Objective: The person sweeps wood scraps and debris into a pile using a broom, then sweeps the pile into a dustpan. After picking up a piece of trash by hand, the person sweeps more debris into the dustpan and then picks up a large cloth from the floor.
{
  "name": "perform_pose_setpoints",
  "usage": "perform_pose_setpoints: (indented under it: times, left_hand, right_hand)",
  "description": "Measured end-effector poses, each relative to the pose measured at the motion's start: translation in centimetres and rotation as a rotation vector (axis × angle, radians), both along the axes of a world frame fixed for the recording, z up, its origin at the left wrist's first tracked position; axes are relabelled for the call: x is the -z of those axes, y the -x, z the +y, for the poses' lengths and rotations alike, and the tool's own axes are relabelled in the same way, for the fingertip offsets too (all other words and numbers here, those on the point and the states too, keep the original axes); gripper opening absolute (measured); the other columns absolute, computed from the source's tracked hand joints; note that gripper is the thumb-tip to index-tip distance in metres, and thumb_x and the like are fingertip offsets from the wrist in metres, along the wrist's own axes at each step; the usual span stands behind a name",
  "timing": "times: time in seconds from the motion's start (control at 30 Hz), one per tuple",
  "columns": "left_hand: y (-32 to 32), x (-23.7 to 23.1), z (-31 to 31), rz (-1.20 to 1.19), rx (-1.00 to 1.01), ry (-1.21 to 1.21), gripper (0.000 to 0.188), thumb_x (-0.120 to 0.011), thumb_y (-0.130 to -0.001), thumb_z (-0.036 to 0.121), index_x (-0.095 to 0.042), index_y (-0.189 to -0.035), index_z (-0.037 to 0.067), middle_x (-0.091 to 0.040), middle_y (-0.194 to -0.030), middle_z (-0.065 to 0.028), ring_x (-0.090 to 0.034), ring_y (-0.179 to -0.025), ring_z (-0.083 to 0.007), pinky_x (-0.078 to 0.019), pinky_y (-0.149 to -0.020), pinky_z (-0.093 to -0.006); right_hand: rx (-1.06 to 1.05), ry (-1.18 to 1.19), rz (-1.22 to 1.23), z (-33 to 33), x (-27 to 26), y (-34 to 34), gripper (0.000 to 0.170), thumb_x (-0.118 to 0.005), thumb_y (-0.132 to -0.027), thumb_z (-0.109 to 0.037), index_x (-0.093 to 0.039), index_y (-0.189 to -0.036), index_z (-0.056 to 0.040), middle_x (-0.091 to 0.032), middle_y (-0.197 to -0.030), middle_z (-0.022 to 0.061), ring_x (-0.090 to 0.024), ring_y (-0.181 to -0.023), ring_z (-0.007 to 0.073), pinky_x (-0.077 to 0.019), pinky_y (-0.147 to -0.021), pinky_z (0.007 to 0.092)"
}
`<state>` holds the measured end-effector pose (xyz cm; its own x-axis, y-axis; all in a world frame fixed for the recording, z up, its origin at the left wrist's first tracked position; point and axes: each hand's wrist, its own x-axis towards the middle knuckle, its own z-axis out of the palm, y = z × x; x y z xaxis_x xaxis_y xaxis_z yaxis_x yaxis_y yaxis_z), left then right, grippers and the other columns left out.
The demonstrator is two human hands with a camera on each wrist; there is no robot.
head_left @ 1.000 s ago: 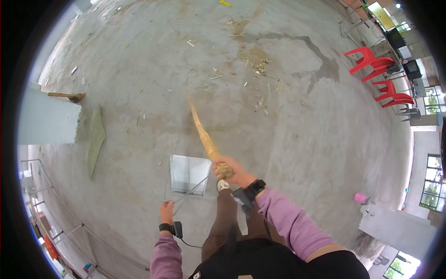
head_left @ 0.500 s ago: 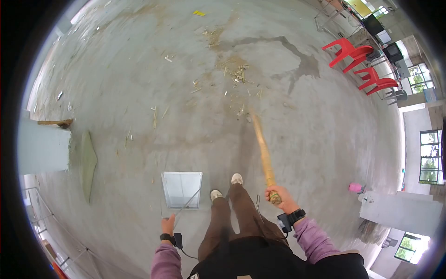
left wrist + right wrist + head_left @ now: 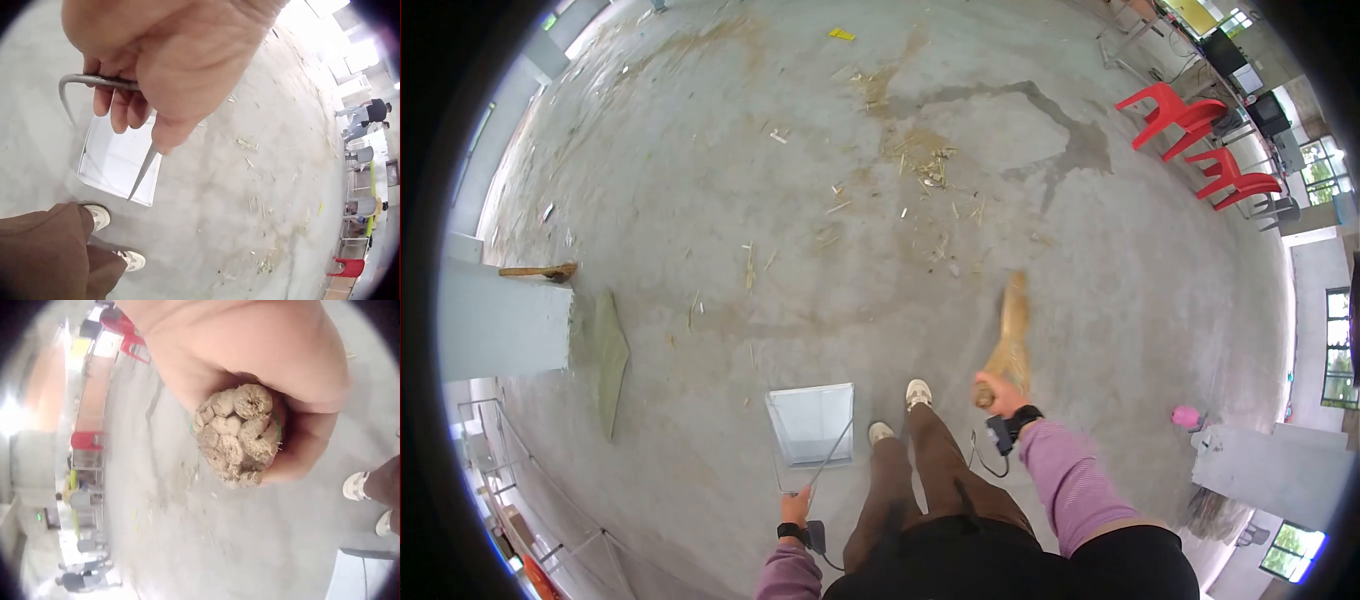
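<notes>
In the head view my right hand (image 3: 1000,393) grips the bound handle end of a straw broom (image 3: 1014,335), whose far end points away over the floor to the right of the feet. The right wrist view shows my fingers curled round the bundled stalk ends (image 3: 237,434). My left hand (image 3: 795,507) holds the thin metal handle of a white dustpan (image 3: 815,425), which lies left of the feet. Seen from the left wrist, my left hand (image 3: 156,69) has its fingers curled round the grey metal rod (image 3: 100,80) above the white pan (image 3: 119,156).
Straw bits and litter (image 3: 930,168) are scattered ahead on the concrete floor (image 3: 850,290), near a dark stain. Red chairs (image 3: 1170,115) stand at the upper right. A white block (image 3: 510,320) and a flat green piece (image 3: 609,365) are at the left.
The broom has swung from the left, near the dustpan, over to the right of the feet with my right hand. My left hand still holds the dustpan handle.
</notes>
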<state>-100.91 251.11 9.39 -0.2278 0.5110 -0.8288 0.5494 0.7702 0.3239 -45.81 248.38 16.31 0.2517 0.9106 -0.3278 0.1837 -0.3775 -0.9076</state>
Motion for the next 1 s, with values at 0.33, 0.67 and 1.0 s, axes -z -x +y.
perform_pose_setpoints:
  times: [0.33, 0.67, 1.0]
  left_hand:
    - [-0.9, -0.4, -1.8, -0.06, -0.117, 0.069, 0.033, -0.067, -0.077, 0.03, -0.064, -0.081, -0.002, -0.063, -0.071, -0.0055, -0.057, -0.061, -0.0135, -0.0414, -0.053, -0.0272]
    - [-0.7, -0.2, -2.5, -0.179, -0.111, 0.018, 0.033, -0.068, -0.077, 0.031, -0.063, -0.079, -0.002, -0.061, -0.07, -0.0058, -0.055, -0.06, -0.0133, -0.0396, -0.052, -0.0268]
    - [-4.6, -3.6, 3.7, -0.232, -0.123, -0.013, 0.037, -0.063, -0.08, 0.033, -0.053, -0.06, 0.005, -0.051, -0.052, -0.0039, -0.047, -0.044, -0.0148, -0.0373, -0.043, -0.03]
  right_hand:
    - [0.11, 0.623, 0.775, 15.9, -3.8, 15.7, 0.011, -0.061, -0.073, -0.008, -0.054, -0.072, -0.0012, -0.054, -0.06, 0.0055, -0.056, -0.051, 0.015, -0.0449, -0.044, 0.0274]
    - [0.091, 0.48, 0.875, 13.3, -10.3, 11.2, 0.012, -0.062, -0.077, -0.009, -0.053, -0.076, -0.0016, -0.054, -0.062, 0.0049, -0.054, -0.049, 0.0129, -0.0454, -0.042, 0.0267]
    - [0.605, 0.248, 0.783, 3.7, -7.6, -3.2, 0.012, -0.063, -0.077, -0.01, -0.053, -0.079, -0.0032, -0.054, -0.067, 0.0057, -0.056, -0.054, 0.0154, -0.0462, -0.047, 0.0286]
